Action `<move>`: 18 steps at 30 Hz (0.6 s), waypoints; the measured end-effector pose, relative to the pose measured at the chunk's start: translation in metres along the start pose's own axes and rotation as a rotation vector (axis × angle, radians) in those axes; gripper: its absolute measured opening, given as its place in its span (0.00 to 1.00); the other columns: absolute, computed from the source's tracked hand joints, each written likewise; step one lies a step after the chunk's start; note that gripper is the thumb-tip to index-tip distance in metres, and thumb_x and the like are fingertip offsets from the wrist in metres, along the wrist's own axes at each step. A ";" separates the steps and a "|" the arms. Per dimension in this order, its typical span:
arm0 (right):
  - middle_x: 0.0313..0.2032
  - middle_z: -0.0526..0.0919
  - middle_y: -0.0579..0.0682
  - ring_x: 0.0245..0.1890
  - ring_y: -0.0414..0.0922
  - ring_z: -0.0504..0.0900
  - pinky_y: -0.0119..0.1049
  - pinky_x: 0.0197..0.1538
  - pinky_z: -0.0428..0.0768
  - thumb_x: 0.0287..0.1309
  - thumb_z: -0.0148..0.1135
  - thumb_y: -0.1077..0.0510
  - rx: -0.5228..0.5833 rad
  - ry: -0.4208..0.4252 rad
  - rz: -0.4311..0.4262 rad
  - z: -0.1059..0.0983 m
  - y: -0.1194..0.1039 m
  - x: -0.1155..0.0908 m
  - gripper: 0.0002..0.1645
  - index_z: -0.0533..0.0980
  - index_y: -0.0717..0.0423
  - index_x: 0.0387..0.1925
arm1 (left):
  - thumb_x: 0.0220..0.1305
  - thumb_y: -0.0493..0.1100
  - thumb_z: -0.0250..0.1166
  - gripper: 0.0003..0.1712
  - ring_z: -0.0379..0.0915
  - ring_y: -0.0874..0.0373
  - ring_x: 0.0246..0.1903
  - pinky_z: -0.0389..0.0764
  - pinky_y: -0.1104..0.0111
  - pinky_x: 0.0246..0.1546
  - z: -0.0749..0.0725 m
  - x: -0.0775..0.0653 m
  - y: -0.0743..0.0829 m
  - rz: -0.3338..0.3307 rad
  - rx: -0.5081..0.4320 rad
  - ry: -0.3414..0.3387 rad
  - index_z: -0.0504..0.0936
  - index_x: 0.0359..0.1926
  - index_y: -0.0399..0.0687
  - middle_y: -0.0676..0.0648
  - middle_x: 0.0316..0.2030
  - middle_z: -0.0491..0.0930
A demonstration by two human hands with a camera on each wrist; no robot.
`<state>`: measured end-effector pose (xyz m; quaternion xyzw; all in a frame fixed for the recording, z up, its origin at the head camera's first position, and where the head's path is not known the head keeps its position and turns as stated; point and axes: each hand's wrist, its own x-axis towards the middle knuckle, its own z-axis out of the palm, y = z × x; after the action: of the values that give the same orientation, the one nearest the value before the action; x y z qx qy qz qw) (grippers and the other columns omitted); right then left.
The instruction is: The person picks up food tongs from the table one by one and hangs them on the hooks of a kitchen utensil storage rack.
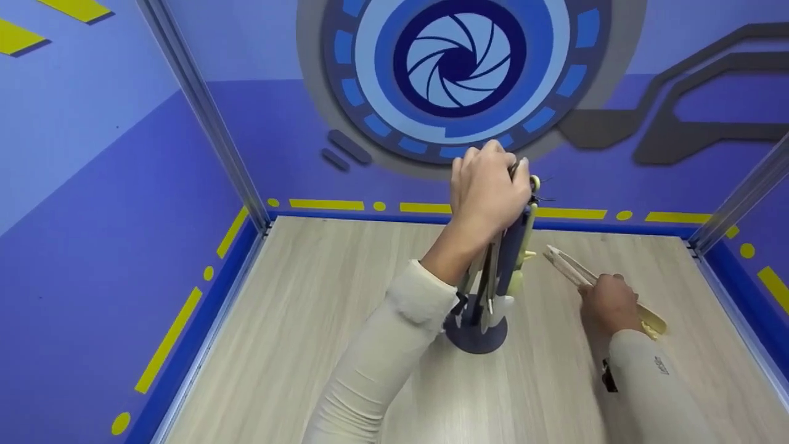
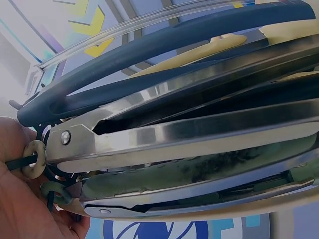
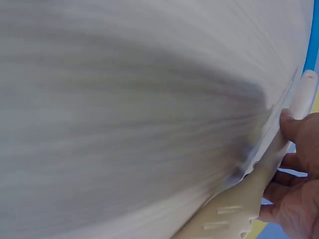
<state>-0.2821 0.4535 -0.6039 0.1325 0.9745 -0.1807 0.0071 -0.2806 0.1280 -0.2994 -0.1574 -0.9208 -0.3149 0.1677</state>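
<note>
My left hand (image 1: 490, 185) grips the top of a dark utensil stand (image 1: 478, 340), its fingers curled over the upper end. Metal tongs (image 2: 199, 137) with cream and green parts hang from the stand by rings close to the fingers in the left wrist view. A dark-blue utensil (image 2: 174, 42) hangs alongside them. Low at the right, my right hand (image 1: 612, 302) holds a cream kitchen utensil (image 3: 229, 209) by its handle, thumb on one side and fingers on the other. Slots show in the utensil's broad head, which points toward me; the handle end points toward the stand.
A pale wood-grain table (image 1: 333, 296) lies under the stand. Blue patterned panels (image 1: 308, 123) rise at the back and both sides, with metal corner posts (image 1: 203, 111) between them.
</note>
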 end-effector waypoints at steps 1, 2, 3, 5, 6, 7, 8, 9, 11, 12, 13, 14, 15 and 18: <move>0.41 0.77 0.73 0.37 0.66 0.81 0.65 0.46 0.78 0.77 0.60 0.49 0.018 0.016 -0.004 -0.002 0.001 -0.001 0.29 0.77 0.79 0.47 | 0.81 0.55 0.58 0.21 0.69 0.60 0.40 0.67 0.68 0.48 0.000 0.000 0.000 0.001 -0.003 0.000 0.85 0.28 0.59 0.59 0.39 0.79; 0.42 0.77 0.74 0.37 0.67 0.81 0.65 0.45 0.78 0.76 0.60 0.49 0.030 0.038 -0.011 -0.003 0.002 -0.002 0.30 0.77 0.80 0.48 | 0.81 0.55 0.58 0.21 0.69 0.60 0.40 0.66 0.68 0.48 0.001 0.000 0.000 0.002 -0.005 0.000 0.85 0.27 0.59 0.59 0.39 0.78; 0.43 0.77 0.75 0.38 0.68 0.81 0.65 0.46 0.79 0.76 0.60 0.49 0.044 0.062 -0.016 -0.005 0.002 -0.003 0.31 0.76 0.81 0.49 | 0.81 0.55 0.58 0.21 0.68 0.60 0.39 0.66 0.68 0.47 0.001 0.000 0.000 0.003 -0.007 -0.001 0.84 0.27 0.59 0.59 0.38 0.78; 0.46 0.77 0.77 0.43 0.72 0.82 0.67 0.50 0.80 0.76 0.61 0.48 0.066 0.122 -0.032 -0.009 0.001 -0.005 0.35 0.74 0.83 0.54 | 0.81 0.56 0.58 0.21 0.68 0.59 0.39 0.66 0.68 0.48 0.000 -0.001 0.000 0.002 -0.014 -0.006 0.85 0.28 0.59 0.58 0.37 0.77; 0.47 0.77 0.78 0.45 0.74 0.82 0.68 0.52 0.79 0.76 0.62 0.48 0.073 0.151 -0.042 -0.011 -0.001 -0.006 0.36 0.73 0.84 0.56 | 0.81 0.56 0.58 0.21 0.68 0.59 0.39 0.66 0.68 0.48 0.000 -0.001 0.000 0.003 -0.016 -0.009 0.85 0.29 0.59 0.58 0.37 0.76; 0.48 0.77 0.78 0.47 0.75 0.82 0.69 0.53 0.79 0.75 0.63 0.47 0.089 0.183 -0.048 -0.013 -0.003 -0.008 0.37 0.73 0.83 0.57 | 0.81 0.56 0.58 0.20 0.68 0.60 0.39 0.66 0.68 0.48 0.000 -0.001 0.000 0.002 -0.015 -0.012 0.86 0.29 0.59 0.58 0.37 0.76; 0.48 0.78 0.77 0.47 0.75 0.82 0.69 0.53 0.79 0.75 0.64 0.47 0.105 0.216 -0.056 -0.014 -0.005 -0.010 0.37 0.73 0.82 0.58 | 0.81 0.55 0.58 0.20 0.67 0.60 0.39 0.66 0.68 0.47 0.000 -0.001 0.001 0.001 -0.014 -0.015 0.86 0.30 0.60 0.58 0.37 0.76; 0.47 0.79 0.76 0.47 0.73 0.83 0.67 0.52 0.80 0.75 0.64 0.46 0.130 0.240 -0.061 -0.016 -0.007 -0.013 0.37 0.73 0.81 0.59 | 0.81 0.55 0.58 0.20 0.68 0.59 0.39 0.66 0.68 0.47 0.001 -0.001 0.001 0.003 -0.009 -0.016 0.86 0.29 0.59 0.58 0.37 0.76; 0.44 0.80 0.72 0.42 0.69 0.83 0.62 0.44 0.81 0.74 0.64 0.46 0.182 0.287 -0.072 -0.020 -0.012 -0.017 0.34 0.75 0.77 0.56 | 0.81 0.55 0.58 0.22 0.68 0.59 0.39 0.65 0.68 0.47 0.001 -0.001 0.001 0.006 0.002 -0.015 0.83 0.27 0.58 0.58 0.36 0.76; 0.41 0.80 0.69 0.39 0.65 0.82 0.57 0.40 0.81 0.74 0.64 0.45 0.212 0.307 -0.073 -0.022 -0.016 -0.019 0.32 0.76 0.74 0.54 | 0.81 0.55 0.58 0.23 0.68 0.59 0.38 0.65 0.68 0.46 0.001 0.000 0.001 0.008 0.005 -0.014 0.81 0.25 0.58 0.57 0.36 0.76; 0.39 0.80 0.66 0.37 0.62 0.81 0.52 0.36 0.79 0.74 0.64 0.45 0.245 0.326 -0.073 -0.024 -0.019 -0.022 0.30 0.77 0.71 0.52 | 0.81 0.55 0.58 0.24 0.68 0.59 0.38 0.65 0.68 0.46 0.000 0.000 0.001 0.010 0.008 -0.012 0.79 0.23 0.58 0.57 0.36 0.76; 0.38 0.80 0.63 0.36 0.59 0.80 0.47 0.34 0.77 0.74 0.64 0.44 0.271 0.339 -0.070 -0.026 -0.023 -0.024 0.28 0.78 0.69 0.50 | 0.81 0.55 0.58 0.24 0.68 0.59 0.38 0.65 0.68 0.46 0.000 0.000 0.001 0.011 0.010 -0.011 0.78 0.22 0.57 0.57 0.36 0.76; 0.37 0.79 0.61 0.35 0.55 0.78 0.42 0.33 0.75 0.74 0.63 0.43 0.299 0.349 -0.064 -0.027 -0.026 -0.027 0.27 0.78 0.67 0.49 | 0.81 0.55 0.58 0.26 0.68 0.59 0.38 0.65 0.68 0.46 0.000 0.000 0.001 0.011 0.011 -0.010 0.76 0.21 0.56 0.57 0.36 0.75; 0.37 0.82 0.58 0.35 0.47 0.77 0.29 0.32 0.73 0.71 0.66 0.41 0.386 0.398 -0.056 -0.030 -0.039 -0.034 0.26 0.79 0.62 0.49 | 0.81 0.55 0.57 0.25 0.68 0.59 0.38 0.65 0.68 0.46 -0.001 0.000 -0.001 0.005 0.008 -0.012 0.76 0.22 0.58 0.57 0.36 0.75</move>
<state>-0.2580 0.4203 -0.5599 0.1375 0.9077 -0.3335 -0.2146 -0.2806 0.1272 -0.2992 -0.1610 -0.9227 -0.3098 0.1634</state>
